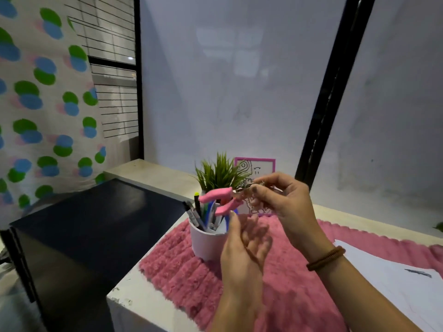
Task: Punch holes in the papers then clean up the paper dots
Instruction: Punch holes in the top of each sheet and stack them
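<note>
A hole punch [221,201] with two pink handles and a metal head hangs in the air above the white pen cup [208,243]. My right hand [285,200] is shut on the punch's metal head, with the handles pointing left. Just below it, my left hand [244,243] is held with loose, slightly blurred fingers, and its thumb tip is close under the lower pink handle. I cannot tell if it touches. White paper [393,276] with a dark mark lies on the pink rug at the right.
A fluffy pink rug [182,271] covers the white table. Behind the cup stand a small green plant [221,173] and a pink-framed drawing [263,164]. A black cabinet [79,226] sits left of the table. Frosted glass panels rise behind.
</note>
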A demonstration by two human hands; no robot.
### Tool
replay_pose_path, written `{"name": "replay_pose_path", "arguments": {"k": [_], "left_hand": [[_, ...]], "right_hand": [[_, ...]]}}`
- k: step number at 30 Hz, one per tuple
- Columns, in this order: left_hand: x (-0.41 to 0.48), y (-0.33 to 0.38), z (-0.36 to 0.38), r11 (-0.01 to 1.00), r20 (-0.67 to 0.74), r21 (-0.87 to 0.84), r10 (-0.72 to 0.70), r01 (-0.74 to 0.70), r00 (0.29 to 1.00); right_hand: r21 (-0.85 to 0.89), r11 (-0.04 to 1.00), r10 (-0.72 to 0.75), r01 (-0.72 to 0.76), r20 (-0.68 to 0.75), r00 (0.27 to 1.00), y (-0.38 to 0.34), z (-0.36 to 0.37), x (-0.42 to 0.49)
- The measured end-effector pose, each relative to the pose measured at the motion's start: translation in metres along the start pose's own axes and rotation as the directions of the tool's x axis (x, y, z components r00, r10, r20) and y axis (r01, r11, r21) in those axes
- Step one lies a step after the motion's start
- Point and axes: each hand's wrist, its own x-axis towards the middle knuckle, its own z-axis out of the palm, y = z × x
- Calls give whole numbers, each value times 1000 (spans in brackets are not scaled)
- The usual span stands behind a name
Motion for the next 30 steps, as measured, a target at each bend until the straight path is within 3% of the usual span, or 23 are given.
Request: {"name": "replay_pose_path", "arguments": {"k": [1,2,5,9,16,19,22,24,27,28,30], "left_hand": [[-10,24,-2,989,-31,149,13,-8,999],[-17,23,4,997,121,-78,7,3,993],[-19,27,27,987,133,-91,142,-130,981],[-27,10,59,985,234,-123,149,-122,961],[-40,-29,111,972,527,166,53,-164,848],[-44,-51,133,934,610,298,-28,-197,792],[-39,-72,153,878,642,406,-74,-256,763],[-24,-87,164,791,702,456,-38,-407,711],[3,-100,178,474,789,563,-64,-677,611],[12,-106,180,405,787,594,-117,-695,605],[32,-120,178,283,690,720,-198,-634,696]], "right_hand": [[62,998,28,-27,-28,999,-8,-8,-4],[122,990,72,-67,-41,997,-14,-15,-9],[300,921,276,-249,-51,960,-29,-45,-31],[427,824,428,-373,-36,903,-43,-96,-55],[153,904,417,-399,-112,902,-53,-181,-75],[-7,911,413,-413,-23,910,-51,-209,-71],[40,897,442,-441,-19,897,-40,-230,-63],[101,909,412,-404,-91,906,-27,-246,-56],[74,941,339,-331,-164,926,-9,-267,-44],[21,950,308,-310,-200,930,-2,-272,-40],[-143,946,244,-291,-280,929,11,-280,-30]]}}
